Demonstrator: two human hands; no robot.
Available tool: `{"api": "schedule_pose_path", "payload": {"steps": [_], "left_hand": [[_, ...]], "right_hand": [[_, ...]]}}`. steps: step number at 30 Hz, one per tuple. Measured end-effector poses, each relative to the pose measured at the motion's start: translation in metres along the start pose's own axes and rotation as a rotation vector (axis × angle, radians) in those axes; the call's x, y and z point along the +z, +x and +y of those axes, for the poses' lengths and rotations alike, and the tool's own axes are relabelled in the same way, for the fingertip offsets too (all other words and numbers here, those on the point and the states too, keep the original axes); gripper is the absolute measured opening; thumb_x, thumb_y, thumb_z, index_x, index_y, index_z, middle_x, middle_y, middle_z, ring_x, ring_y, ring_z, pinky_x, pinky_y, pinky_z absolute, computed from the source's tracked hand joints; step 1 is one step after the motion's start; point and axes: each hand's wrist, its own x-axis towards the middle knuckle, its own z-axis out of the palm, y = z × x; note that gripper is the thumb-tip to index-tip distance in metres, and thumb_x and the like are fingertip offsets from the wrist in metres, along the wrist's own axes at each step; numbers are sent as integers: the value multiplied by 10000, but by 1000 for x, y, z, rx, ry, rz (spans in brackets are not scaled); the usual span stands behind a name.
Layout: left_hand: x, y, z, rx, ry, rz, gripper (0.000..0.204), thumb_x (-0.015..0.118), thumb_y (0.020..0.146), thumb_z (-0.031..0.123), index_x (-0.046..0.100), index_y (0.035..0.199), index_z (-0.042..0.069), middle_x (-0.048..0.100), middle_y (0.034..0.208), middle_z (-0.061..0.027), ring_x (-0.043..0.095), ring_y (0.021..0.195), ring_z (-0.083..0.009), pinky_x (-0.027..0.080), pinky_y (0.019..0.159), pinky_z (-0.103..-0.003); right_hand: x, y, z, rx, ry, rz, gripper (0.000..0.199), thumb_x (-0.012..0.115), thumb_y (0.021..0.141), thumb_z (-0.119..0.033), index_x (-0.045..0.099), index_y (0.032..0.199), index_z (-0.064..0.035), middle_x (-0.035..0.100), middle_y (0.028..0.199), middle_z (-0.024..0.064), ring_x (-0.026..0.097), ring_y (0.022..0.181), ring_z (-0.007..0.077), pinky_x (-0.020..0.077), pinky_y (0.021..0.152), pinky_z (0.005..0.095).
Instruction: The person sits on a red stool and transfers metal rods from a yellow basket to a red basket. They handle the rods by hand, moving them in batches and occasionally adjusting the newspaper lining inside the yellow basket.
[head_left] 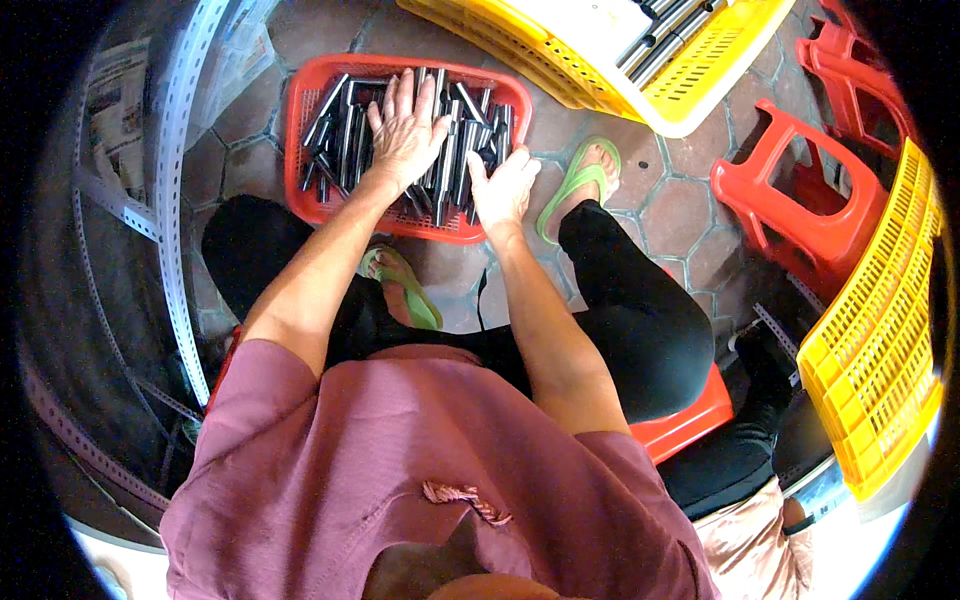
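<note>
A red plastic basket point(300, 120) sits on the tiled floor between my feet, filled with several short dark metal tubes point(462, 140). My left hand point(405, 130) lies flat on top of the tubes with its fingers spread, holding nothing. My right hand point(503, 185) is at the basket's near right corner, fingers curled down among the tubes; whether it grips one is hidden. I sit on a red stool point(690, 420) in green sandals point(578, 185).
A yellow crate point(700, 95) holding more dark tubes stands at the top right. Another yellow crate point(880, 340) stands at the right beside red stools point(800, 220). Perforated grey metal rails point(175, 200) lie at the left. Another person's dark sleeve point(750, 440) is at the lower right.
</note>
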Motion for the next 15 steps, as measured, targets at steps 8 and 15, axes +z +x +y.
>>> {"api": "schedule_pose_path", "payload": {"steps": [8,15], "left_hand": [[11,-3,3,63,101,-182,682,534,932,427,306,1491,110,231,1573,-136,220,1441,-353,189,1103,-638],[7,5,-4,48,23,-144,656,518,944,421,318,1489,115,213,1575,-150,181,1451,-370,169,1099,-663]], "right_hand": [[3,5,5,-16,-92,-23,365,577,930,-290,471,1093,19,499,1047,242,554,967,438,460,853,510],[-1,35,0,-49,80,-15,389,604,915,-327,484,1074,7,504,1054,250,570,937,446,464,849,509]]}}
